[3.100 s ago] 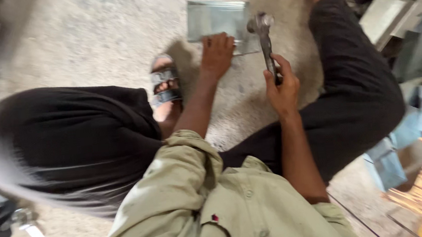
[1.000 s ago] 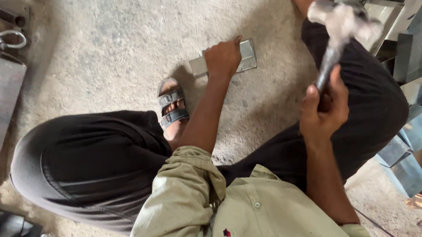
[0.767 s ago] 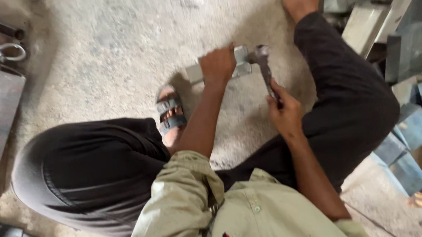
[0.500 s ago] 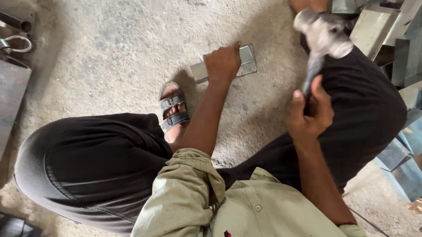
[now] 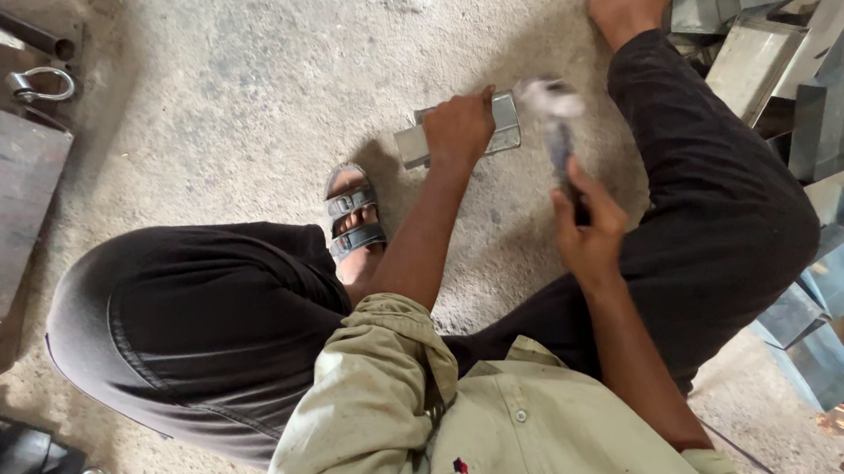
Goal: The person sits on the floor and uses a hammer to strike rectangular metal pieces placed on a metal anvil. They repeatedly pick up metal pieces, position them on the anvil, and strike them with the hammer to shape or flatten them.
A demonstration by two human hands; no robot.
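left hand (image 5: 459, 129) clamped flat on metal piece (image 5: 454, 139), floor at 12 o'clock of torso | right hand (image 5: 587, 229) fisted round hammer (image 5: 553, 121) handle, head blurred just at 3 o'clock of piece | piece likely stiff, thin sheet, sharp-edged; pin down on top face, grip by long sides | similar boxes (image 5: 826, 135) stacked at 3 o'clock

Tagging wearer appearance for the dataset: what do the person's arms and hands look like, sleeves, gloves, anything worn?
Both hands are bare: no gloves, and no rings or watch that show. The left hand and right hand come out of a dusty khaki-olive work shirt with pale buttons; the left sleeve is rolled above the elbow, leaving the forearm uncovered. The right forearm is uncovered too.
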